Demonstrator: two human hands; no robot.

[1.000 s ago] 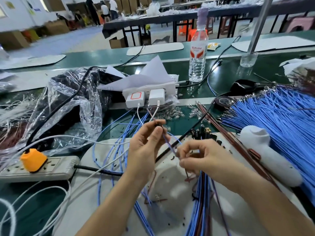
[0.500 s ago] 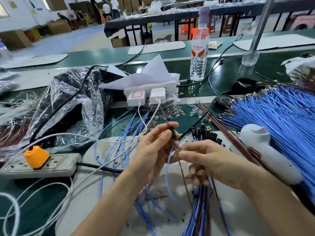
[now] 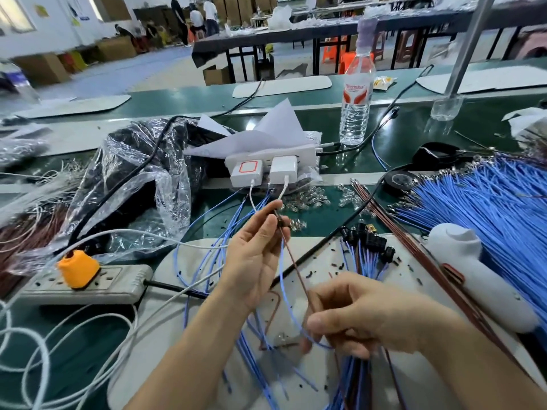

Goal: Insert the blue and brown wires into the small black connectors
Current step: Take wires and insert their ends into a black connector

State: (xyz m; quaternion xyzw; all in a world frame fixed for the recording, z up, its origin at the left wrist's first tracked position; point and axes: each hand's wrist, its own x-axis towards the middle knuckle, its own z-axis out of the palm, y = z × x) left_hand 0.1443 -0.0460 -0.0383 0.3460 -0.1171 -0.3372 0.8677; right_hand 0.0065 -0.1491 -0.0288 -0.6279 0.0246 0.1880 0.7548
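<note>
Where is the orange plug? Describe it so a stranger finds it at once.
On the green bench, look to the near left, beside the crumpled clear bag. A grey power strip lies there; the orange plug stands in it, the only bright orange thing among white cables.

Green benches (image 3: 183, 99), cardboard boxes (image 3: 41, 68) along what seems a white wall (image 3: 53, 37)

The power strip (image 3: 118, 284) lies left, wire bundle (image 3: 488, 220) right, water bottle (image 3: 355, 113) behind the chargers (image 3: 263, 173).
</note>
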